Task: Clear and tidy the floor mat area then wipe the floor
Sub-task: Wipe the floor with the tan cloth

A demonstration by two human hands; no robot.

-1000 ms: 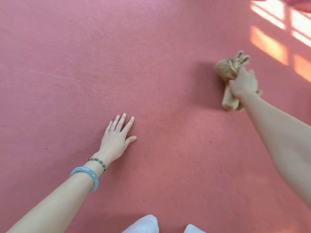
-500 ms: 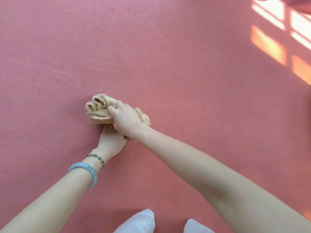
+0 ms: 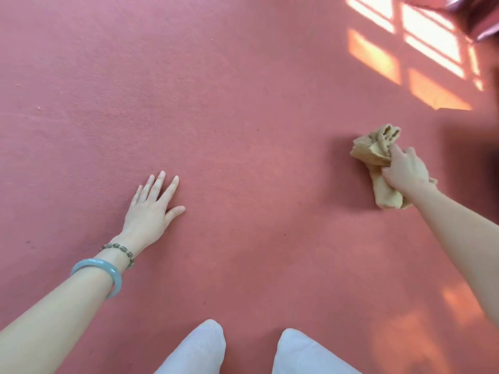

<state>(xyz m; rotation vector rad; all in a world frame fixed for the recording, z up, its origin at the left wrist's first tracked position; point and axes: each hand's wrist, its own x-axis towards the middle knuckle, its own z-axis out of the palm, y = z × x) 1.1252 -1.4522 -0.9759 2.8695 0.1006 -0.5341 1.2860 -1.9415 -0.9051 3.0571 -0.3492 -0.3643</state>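
Observation:
My right hand (image 3: 405, 171) grips a crumpled tan cloth (image 3: 374, 149) and presses it onto the red floor (image 3: 243, 103) at the right. Part of the cloth sticks out above my fingers and part below my wrist. My left hand (image 3: 151, 209) lies flat on the floor at the left, fingers spread, holding nothing. A pale green bangle and a bead bracelet sit on that wrist.
My two knees in white trousers (image 3: 205, 349) show at the bottom edge. Sunlight patches (image 3: 405, 55) fall on the floor at the top right, under a dark object (image 3: 478, 17) in the corner.
My right hand has swept the cloth from beside my left hand back out to the right. My left hand has stayed planted on the floor.

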